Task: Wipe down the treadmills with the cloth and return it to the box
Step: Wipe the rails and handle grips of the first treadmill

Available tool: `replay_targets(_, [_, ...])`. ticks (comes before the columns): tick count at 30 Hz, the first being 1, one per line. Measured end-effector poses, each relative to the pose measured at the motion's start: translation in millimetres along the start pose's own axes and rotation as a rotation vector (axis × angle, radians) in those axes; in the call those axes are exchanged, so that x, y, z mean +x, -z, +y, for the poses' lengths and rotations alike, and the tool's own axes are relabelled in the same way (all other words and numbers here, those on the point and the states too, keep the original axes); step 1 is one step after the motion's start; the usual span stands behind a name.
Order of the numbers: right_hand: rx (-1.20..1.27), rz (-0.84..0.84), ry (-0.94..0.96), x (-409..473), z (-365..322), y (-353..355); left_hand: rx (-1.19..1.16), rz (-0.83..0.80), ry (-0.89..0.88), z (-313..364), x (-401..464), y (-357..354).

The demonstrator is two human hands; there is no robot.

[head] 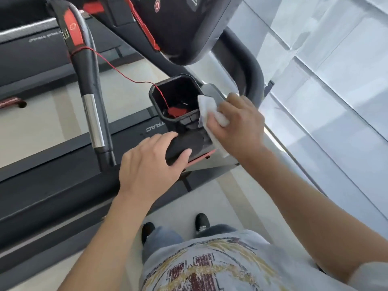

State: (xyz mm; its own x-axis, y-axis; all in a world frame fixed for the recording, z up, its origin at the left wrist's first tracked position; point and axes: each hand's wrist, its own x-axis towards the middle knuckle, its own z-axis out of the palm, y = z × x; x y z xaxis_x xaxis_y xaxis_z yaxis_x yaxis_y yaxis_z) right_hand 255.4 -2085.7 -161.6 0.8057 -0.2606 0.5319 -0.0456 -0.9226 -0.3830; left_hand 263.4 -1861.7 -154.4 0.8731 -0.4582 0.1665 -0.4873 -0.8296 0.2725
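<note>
Your right hand grips the white cloth bunched under its curled fingers, pressed against the treadmill just beside the cup holder. Your left hand clasps the padded black handrail end.

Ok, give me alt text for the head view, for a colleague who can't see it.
The right hand presses a white cloth against the treadmill's handrail beside an open black cup holder, while the left hand grips the black handrail end. A red safety cord runs into the holder.
</note>
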Motion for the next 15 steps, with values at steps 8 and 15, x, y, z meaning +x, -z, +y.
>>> replay_targets(8, [0.144,0.007,0.26,0.7,-1.0,-8.3,0.019,0.01,0.071,7.6,3.6,2.4])
replay_targets(15, [0.083,0.048,-0.138,48.5,90.5,4.5,0.073,0.035,0.09,7.4,4.3,-1.3])
